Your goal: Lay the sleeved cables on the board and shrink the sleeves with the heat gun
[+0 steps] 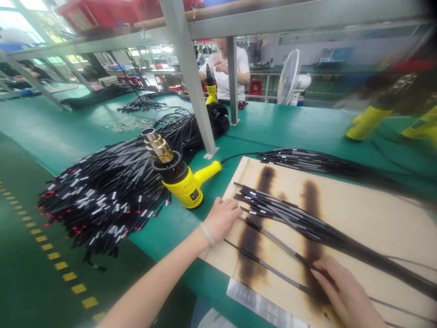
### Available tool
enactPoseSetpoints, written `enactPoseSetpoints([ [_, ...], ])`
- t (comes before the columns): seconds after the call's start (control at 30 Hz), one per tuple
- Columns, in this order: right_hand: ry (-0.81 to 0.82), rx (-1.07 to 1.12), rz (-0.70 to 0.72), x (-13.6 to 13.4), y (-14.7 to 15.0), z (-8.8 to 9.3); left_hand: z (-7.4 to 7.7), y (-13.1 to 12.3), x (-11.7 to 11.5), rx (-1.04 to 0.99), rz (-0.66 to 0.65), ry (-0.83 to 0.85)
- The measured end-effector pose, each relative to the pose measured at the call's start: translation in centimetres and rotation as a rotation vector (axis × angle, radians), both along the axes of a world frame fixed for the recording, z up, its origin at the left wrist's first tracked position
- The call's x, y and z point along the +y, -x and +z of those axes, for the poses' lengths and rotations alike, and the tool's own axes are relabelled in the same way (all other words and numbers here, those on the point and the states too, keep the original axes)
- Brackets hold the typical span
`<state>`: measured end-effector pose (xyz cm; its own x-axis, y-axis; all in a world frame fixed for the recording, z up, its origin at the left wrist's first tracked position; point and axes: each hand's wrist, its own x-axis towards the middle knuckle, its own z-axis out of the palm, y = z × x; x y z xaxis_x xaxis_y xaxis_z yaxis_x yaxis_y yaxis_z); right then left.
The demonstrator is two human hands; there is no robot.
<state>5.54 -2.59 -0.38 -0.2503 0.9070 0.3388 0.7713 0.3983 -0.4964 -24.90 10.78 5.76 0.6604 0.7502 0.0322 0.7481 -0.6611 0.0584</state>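
Note:
My left hand point(221, 219), fingers closed, pinches the tip of a thin black cable point(273, 237) with a grey sleeve on it. Further along that same cable, my right hand point(344, 287) grips it between thumb and fingers. The cable lies slantwise over a pale wooden board point(368, 228) with dark scorch marks. Nearer to me a second sleeved cable point(262, 264) rests on the board. Beyond my hands lies a bundle of black cables point(300, 218) with grey sleeves and white labels. To the left of the board stands a yellow heat gun point(184, 187), nozzle pointing up.
A large heap of black cables point(112, 191) with red tips covers the green table's point(259, 132) left side. A metal post point(191, 77) rises behind the heat gun. A steel ruler point(259, 303) lies along the board's near edge. Across the table is a person point(239, 68).

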Motion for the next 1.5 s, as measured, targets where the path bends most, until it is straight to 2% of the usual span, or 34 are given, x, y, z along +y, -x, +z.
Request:
enactPoseSetpoints([
  [0.17,0.004,-0.037,0.01,-0.4,-0.2,0.2,0.9,1.9,-0.9,-0.043,0.042,0.105],
  [0.37,-0.031,-0.024,0.06,-0.3,0.7,1.0,1.0,3.6,-1.2,-0.017,0.066,0.198],
  [0.7,0.112,-0.003,0.086,-1.0,0.7,-0.1,0.7,4.3,-1.2,0.052,0.073,0.252],
  [0.87,0.015,-0.039,0.077,-0.5,0.7,0.2,0.3,4.0,-1.3,0.119,0.043,0.229],
  [1.07,-0.147,-0.097,0.084,-0.3,-0.6,0.7,0.6,3.6,-1.1,0.226,0.041,0.259],
  [1.23,-0.152,-0.129,0.084,-0.7,-1.6,0.7,0.6,3.8,-1.0,0.214,0.018,0.267],
  [1.5,-0.165,-0.127,0.082,-0.5,-1.3,0.2,0.5,3.9,-0.9,0.206,0.028,0.269],
])
